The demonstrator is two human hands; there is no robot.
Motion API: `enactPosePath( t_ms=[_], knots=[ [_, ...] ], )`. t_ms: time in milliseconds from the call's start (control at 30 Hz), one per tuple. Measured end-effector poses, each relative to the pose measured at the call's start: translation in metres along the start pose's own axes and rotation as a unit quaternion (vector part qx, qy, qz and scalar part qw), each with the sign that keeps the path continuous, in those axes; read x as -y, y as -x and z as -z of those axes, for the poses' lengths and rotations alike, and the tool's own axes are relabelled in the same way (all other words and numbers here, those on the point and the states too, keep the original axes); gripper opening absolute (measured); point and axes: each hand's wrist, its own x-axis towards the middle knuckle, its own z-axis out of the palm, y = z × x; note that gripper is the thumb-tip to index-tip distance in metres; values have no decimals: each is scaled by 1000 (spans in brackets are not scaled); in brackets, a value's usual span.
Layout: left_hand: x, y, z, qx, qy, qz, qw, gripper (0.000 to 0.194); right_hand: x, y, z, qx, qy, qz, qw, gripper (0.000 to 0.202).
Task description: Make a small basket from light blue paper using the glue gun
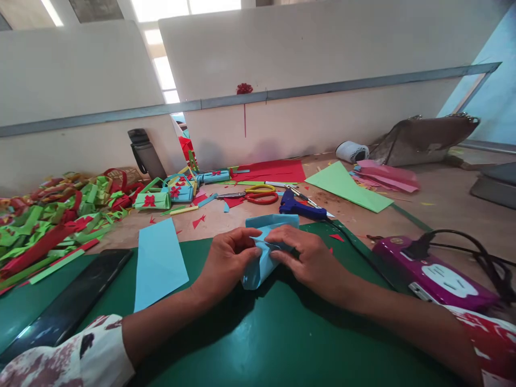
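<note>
sleeve (105, 349) nearest; folded paper (255, 271) between left fingers (242, 234), right fingers (284, 236)

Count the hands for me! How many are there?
2: the left hand and the right hand, both holding the folded blue paper over the green mat.

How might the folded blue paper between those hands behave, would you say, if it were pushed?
The folded blue paper would probably dent or flex, since it looks thin and bent. It seems likely light, as the left hand and right hand merely pinch it.
</note>
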Motion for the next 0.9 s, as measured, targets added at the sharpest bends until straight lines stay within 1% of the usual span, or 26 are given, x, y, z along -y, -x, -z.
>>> enactPosePath(
  t_ms=[133, 267, 433, 567, 667, 767, 900],
  knots=[
    [5, -1, 0, 3, -39, -25, 999, 22, 2, 0, 1, 9, -10, -18, 1000, 19],
    [8, 0, -1, -4, -96, -62, 993, 20, 1, 0, 1, 11, -19, -17, 1000, 18],
    [7, 4, -1, -44, -204, -127, 970, 17, -1, 0, -1, 11, -19, -15, 1000, 19],
    [11, 4, 1, -41, -252, -176, 951, 20, -1, 0, -1, 13, -26, -12, 1000, 19],
    [14, 3, 3, -36, -270, -209, 939, 20, -1, 0, -1, 14, -30, -14, 999, 20],
    [15, 2, 3, -36, -276, -215, 936, 20, -1, 0, -1, 16, -32, -16, 999, 20],
    [14, 0, 2, -43, -260, -200, 944, 16, -1, 1, -2, 18, -32, -14, 999, 20]
  ],
)
